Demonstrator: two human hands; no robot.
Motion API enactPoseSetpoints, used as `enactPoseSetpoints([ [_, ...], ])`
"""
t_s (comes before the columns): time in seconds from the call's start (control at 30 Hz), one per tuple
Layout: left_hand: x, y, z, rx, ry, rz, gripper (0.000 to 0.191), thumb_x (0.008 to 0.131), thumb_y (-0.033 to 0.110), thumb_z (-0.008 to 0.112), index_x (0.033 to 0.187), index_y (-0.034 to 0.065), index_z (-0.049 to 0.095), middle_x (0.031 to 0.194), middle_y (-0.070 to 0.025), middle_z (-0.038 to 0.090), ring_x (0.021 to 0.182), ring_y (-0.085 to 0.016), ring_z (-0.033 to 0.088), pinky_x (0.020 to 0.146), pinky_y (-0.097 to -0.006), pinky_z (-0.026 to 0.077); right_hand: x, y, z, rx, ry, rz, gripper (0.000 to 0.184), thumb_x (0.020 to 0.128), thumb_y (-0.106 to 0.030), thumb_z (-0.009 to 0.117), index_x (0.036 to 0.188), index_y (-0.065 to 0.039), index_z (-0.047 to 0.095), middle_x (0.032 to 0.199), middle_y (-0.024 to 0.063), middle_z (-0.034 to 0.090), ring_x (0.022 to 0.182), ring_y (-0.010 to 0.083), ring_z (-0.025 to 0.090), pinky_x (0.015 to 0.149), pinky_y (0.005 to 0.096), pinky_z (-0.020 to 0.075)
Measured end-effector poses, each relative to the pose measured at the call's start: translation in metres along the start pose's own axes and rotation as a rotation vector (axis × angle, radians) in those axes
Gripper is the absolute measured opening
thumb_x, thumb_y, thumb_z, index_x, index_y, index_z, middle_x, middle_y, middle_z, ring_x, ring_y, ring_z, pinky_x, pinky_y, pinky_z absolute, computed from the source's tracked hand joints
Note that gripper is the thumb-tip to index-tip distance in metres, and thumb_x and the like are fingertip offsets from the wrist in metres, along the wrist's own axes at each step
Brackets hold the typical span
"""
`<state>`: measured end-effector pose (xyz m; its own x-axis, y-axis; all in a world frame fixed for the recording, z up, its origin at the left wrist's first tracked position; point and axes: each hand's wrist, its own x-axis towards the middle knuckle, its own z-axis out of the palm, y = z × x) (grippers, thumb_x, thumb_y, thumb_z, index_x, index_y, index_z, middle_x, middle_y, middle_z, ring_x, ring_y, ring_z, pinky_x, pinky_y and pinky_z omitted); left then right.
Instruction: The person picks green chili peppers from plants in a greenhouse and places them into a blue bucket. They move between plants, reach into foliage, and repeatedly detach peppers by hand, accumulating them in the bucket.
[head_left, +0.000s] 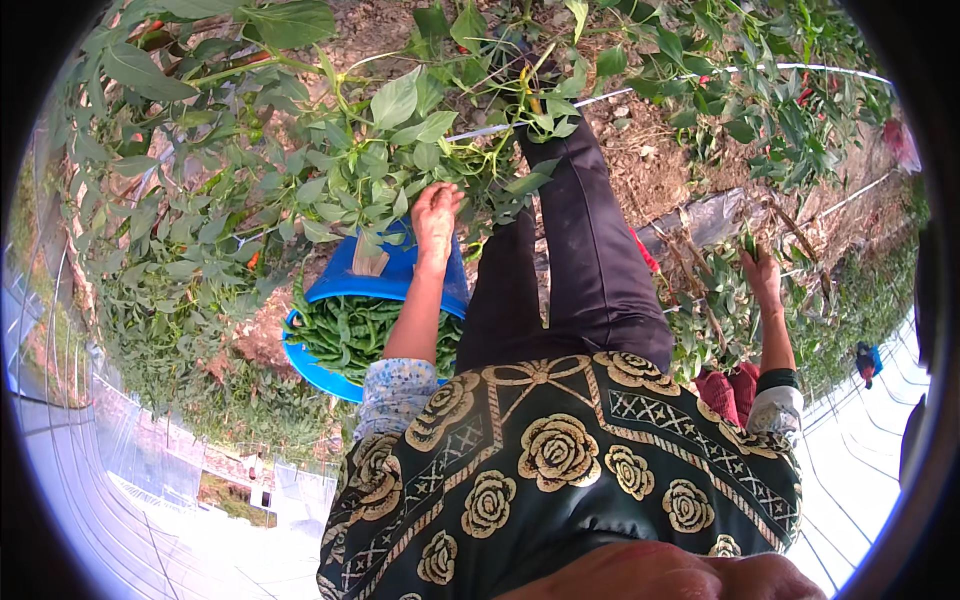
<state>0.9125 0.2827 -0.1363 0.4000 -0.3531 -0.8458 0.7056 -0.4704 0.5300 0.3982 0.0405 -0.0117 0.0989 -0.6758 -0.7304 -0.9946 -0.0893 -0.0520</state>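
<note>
My left hand reaches into the leaves of a pepper plant in front of me. Leaves cover its fingertips, so I cannot tell what they touch. Just below that forearm stands a blue bucket beside my legs, filled with long green peppers. A tan patch marks the bucket's outer wall. Out to the right, my right hand is closed around what looks like a green pepper, its lower part hidden by the fingers.
White support strings run through the plant rows. Dark plastic film and dry stalks lie to the right, near a red item. Red striped cloth shows beside my right arm. Another person is far off at right.
</note>
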Motion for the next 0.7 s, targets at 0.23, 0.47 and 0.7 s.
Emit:
enactPoseSetpoints([
  [0.23,0.02,0.005,0.058,0.748,-0.02,0.801,0.03,0.076,0.004,0.052,0.106,0.0003,0.049,0.101,-0.0154,0.055,0.091,-0.027,0.056,0.081,-0.03,0.043,0.078,0.009,-0.123,-0.753,0.064,0.299,0.039,0.081,-0.04,0.042,0.088,-0.003,0.053,0.077,0.0177,0.06,0.075,0.0353,0.057,0.067,0.0423,0.0452],
  [0.47,0.025,-0.016,0.05,0.776,-0.273,0.044,0.037,0.069,0.02,0.057,0.102,0.0028,0.053,0.09,-0.0161,0.059,0.084,-0.028,0.057,0.075,-0.0333,0.044,0.044,-0.281,0.048,1.033,-0.752,-0.189,0.038,0.083,-0.028,0.05,0.104,0.003,0.051,0.09,0.0112,0.06,0.08,0.0151,0.059,0.067,0.0249,0.0463],
  [0.7,-0.04,-0.019,0.081,0.622,-0.119,0.452,0.018,0.074,0.008,0.054,0.09,-0.0007,0.053,0.073,-0.0163,0.057,0.064,-0.028,0.057,0.058,-0.0343,0.044,0.047,-0.382,0.137,1.22,-0.27,0.088,0.028,0.079,-0.024,0.058,0.09,0.002,0.055,0.078,0.0062,0.059,0.071,0.0124,0.051,0.069,0.0243,0.0405],
])
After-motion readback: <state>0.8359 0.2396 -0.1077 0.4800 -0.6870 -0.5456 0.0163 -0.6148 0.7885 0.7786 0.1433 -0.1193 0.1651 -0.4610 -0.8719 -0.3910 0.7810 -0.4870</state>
